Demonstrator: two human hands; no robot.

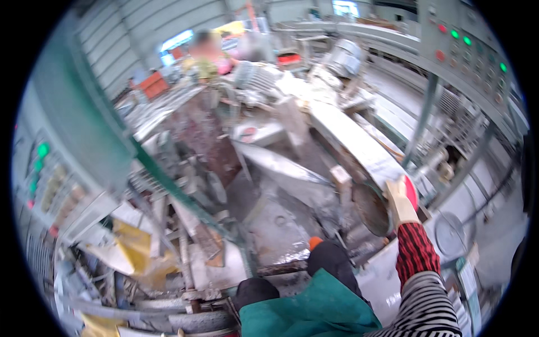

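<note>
While your gloved right hand (400, 202) grips the heavy, stiff roller's (359, 151) rim at lower right, hold its edge firmly; your left hand stays unseen.

The person's right hand (402, 197) wears a work glove, pale cream on the back w/ red on the palm side. Below it comes a cuff w/ red & black stripes, then a sleeve w/ thin black & white stripes. Near the bottom, a green apron or cloth covers the front of the body. Two dark, rounded shapes poke out past it, prob. knees or shoes. Left hand not seen.
</note>
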